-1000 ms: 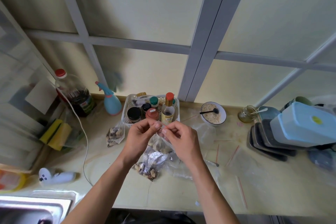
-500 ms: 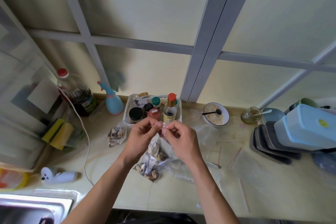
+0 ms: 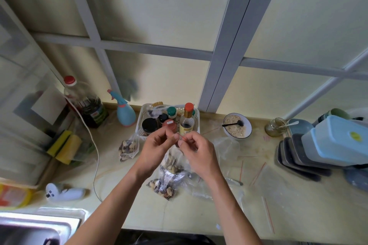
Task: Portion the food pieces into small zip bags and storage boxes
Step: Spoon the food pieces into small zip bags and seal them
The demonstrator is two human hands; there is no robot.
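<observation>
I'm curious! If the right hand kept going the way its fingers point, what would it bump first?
Probably the left hand: the right hand points leftward at it, both pinching the red-striped top of the clear zip bag of food pieces. Depth is uncertain.

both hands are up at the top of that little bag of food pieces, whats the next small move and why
Probably run the fingertips along the red zip strip to press it closed: the left hand and right hand both pinch the top of the small zip bag, which hangs with pieces already inside.

Our bench (image 3: 123,213), left to right
We see sink (image 3: 29,225), basket (image 3: 140,125), bowl (image 3: 237,126), stacked boxes (image 3: 334,145); filled zip bag (image 3: 128,148) before the basket.
</observation>
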